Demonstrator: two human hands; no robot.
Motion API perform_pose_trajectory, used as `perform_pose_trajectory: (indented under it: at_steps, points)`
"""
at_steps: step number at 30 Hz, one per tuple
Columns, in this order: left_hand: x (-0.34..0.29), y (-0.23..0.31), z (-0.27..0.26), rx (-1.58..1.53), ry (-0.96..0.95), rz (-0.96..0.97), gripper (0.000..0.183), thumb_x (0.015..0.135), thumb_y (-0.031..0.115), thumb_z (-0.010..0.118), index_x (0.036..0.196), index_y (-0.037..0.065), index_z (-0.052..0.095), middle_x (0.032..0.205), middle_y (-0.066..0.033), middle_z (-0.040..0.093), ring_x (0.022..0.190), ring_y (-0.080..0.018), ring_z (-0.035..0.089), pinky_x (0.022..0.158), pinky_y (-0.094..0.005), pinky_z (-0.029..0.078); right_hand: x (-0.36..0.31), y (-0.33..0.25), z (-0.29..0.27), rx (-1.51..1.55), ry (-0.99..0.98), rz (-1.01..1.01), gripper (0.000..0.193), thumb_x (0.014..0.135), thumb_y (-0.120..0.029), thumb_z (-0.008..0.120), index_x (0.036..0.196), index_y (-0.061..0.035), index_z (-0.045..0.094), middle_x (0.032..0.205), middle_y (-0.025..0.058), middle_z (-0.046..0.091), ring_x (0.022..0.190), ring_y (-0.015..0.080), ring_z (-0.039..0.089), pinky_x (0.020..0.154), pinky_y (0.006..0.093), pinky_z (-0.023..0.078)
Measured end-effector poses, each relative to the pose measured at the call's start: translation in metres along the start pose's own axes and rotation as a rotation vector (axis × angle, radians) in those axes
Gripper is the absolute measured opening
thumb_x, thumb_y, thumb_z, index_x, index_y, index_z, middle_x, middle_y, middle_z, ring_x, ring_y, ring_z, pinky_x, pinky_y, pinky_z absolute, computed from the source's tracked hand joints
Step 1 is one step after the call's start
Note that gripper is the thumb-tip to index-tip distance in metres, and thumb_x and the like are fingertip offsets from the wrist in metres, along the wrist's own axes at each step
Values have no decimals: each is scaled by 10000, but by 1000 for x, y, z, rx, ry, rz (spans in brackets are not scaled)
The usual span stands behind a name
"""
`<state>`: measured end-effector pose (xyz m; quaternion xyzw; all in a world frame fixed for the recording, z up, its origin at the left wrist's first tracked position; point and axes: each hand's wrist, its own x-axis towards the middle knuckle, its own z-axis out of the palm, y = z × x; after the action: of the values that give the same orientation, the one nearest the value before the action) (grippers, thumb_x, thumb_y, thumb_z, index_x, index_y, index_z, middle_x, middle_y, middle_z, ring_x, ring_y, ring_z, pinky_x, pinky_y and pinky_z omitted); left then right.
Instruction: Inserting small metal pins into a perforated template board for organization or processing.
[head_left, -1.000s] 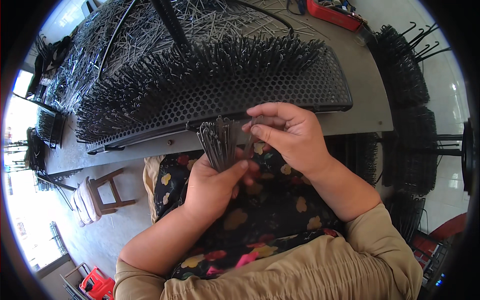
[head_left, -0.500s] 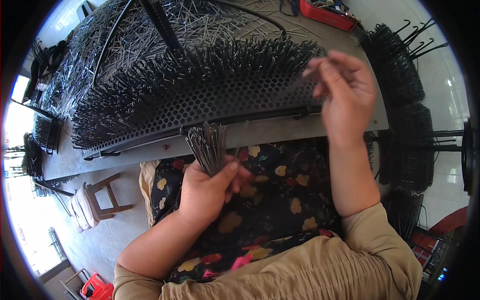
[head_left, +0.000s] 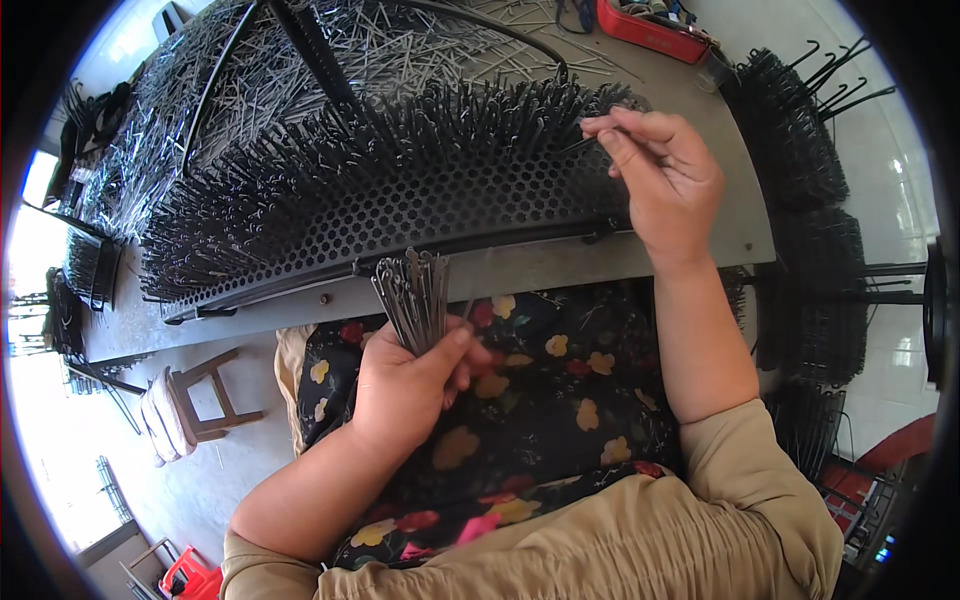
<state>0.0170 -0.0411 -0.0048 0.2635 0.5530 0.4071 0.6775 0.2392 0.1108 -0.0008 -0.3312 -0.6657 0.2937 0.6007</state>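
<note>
My left hand (head_left: 400, 385) is closed round a bundle of thin metal rods with small looped ends (head_left: 414, 300), held upright over the lap. One more rod stands slightly apart near the thumb. At the right end of a long black perforated rack (head_left: 400, 213), my right hand (head_left: 668, 175) pinches a thin dark metal rod (head_left: 578, 146), lying nearly level over the holes. Rows of similar looped rods (head_left: 290, 165) stand in the rack's back and left parts. Bare holes show along its front and right side.
A heap of loose silvery rods (head_left: 170, 120) covers the grey table behind the rack. A red toolbox (head_left: 650, 35) sits at the far right. Black racks of hooked pieces (head_left: 800, 150) hang on the right. A wooden stool (head_left: 215, 400) stands at the left.
My right hand has moved slightly left and down toward the rack holes, with a rod in its fingers. My left hand has stayed nearly still.
</note>
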Motion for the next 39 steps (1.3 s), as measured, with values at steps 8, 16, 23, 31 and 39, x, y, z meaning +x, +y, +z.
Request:
perform_pose_trajectory:
  at_steps: [8,16,23,31,39]
  points:
    - [0,-1,0,3,26,-14,54,926,85,571,919,40,601,761,-52,668,548,-56,530,430,-191,394,23,-2,5,-594,-160,-317,150,835,4,664,973,-38,708,954,81,711,1014,239,649,844,308,517]
    - [2,1,1,-7,46,-22,84,905,57,572,966,0,584,758,-102,648,526,-101,512,414,-206,375,25,9,4,-597,-146,-339,156,796,-108,705,949,-132,726,874,39,720,1095,276,620,947,378,444]
    - [2,1,-2,-4,4,-32,72,927,102,573,917,36,598,763,-53,664,553,-58,529,438,-191,399,15,-2,-1,-627,-250,-386,227,816,17,661,1024,-59,710,1033,75,710,1184,303,567,1065,423,351]
    - [1,0,-3,-42,-34,-57,87,934,101,558,928,26,600,774,-68,663,566,-64,527,443,-194,397,7,-12,-10,-688,-183,-423,198,852,22,620,1037,-12,683,1107,127,676,1111,281,608,1022,390,396]
    - [-2,2,2,-202,-140,-75,162,930,76,555,1075,30,609,800,-53,642,566,-66,511,435,-195,383,-54,-59,38,414,-352,745,305,863,5,623,1159,8,550,917,122,674,792,124,631,687,231,495]
